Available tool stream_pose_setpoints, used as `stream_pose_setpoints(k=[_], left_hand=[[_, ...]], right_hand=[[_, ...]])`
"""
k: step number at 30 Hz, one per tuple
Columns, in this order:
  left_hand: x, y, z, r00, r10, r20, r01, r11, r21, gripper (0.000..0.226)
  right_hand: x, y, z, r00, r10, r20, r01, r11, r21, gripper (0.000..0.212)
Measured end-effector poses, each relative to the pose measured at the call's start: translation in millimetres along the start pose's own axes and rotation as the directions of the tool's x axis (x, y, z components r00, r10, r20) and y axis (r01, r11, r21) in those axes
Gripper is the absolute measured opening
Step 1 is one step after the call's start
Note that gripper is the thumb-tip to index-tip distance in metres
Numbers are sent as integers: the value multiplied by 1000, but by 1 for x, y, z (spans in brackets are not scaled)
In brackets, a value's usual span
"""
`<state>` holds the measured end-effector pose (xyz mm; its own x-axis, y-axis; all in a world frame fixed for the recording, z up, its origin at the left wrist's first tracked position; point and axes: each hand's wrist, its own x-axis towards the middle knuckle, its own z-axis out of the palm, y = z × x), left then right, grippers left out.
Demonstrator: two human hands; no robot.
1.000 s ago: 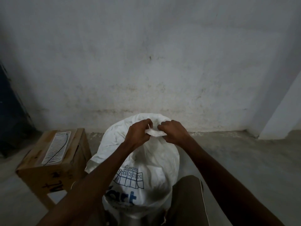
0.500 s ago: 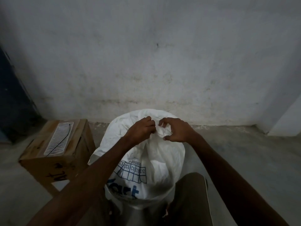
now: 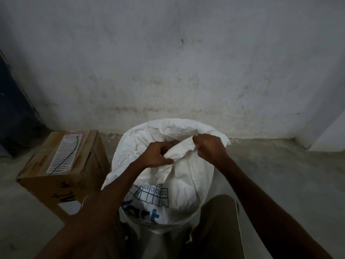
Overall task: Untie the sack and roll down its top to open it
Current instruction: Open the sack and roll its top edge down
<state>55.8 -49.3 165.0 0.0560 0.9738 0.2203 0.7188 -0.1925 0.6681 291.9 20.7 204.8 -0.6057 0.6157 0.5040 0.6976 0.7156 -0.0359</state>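
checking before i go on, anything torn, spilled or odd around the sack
Nothing stands out. The sack looks whole, only creased where the left hand and right hand pull its top apart. The cardboard box beside it is closed.

Crinkled matt sack (image 3: 186, 176) — cardboard box (image 3: 61, 165)

I see a white sack (image 3: 186, 176) printed in blue: a grid of small boxes with lettering and, beneath it, larger blue letters. To my left sits a brown cardboard box (image 3: 61, 165) with black scrawl on its side and a white label (image 3: 64, 153) covered in wavy dark lines on top. The wall (image 3: 168, 62) is greyish-white, mottled with dark specks; the floor (image 3: 280, 174) is dull grey. My trouser leg (image 3: 216, 227) is olive-brown.
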Motion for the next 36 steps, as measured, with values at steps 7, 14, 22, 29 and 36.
stream_pose_setpoints(k=[7,14,22,29,36], left_hand=[[9,8,-5,968,92,-235,-36,973,229,17],[-4,14,17,841,516,-162,-430,820,377,22],[-23,-39,8,998,52,42,-63,929,365,98],[-26,-41,7,961,242,-137,-155,874,460,45],[-22,-42,8,780,623,-68,-427,608,669,21]], right_hand=[[3,-9,-9,989,-16,148,30,995,-91,72],[11,-40,15,979,-103,175,121,988,-97,48],[-12,-28,27,998,-41,46,42,999,-27,42],[-22,-35,26,976,176,130,-134,949,-284,59],[-11,-70,27,970,-3,244,30,994,-105,81]])
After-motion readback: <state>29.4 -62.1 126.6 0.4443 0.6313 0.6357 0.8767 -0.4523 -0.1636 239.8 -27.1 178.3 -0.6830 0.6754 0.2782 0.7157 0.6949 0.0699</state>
